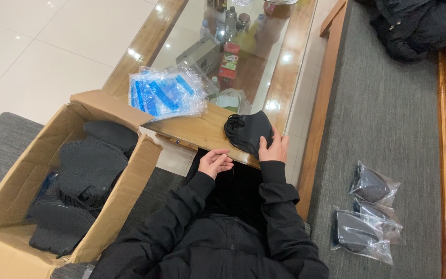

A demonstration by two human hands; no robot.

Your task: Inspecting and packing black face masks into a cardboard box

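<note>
A small stack of black face masks (247, 132) lies on the near wooden edge of the table (202, 132). My right hand (274, 147) rests on the stack's near right side, fingers closed over it. Palm up with its fingers curled, my left hand (214, 161) hovers empty just below the table edge, left of the stack. A pile of clear plastic bags with blue strips (167, 94) lies on the table to the left.
An open cardboard box (104, 106) full of black masks stands at my left. Bagged black masks (367, 212) lie on the grey bench cushion at my right. Bottles and jars show through the glass tabletop (231, 46). A dark jacket (414, 23) lies at the far right.
</note>
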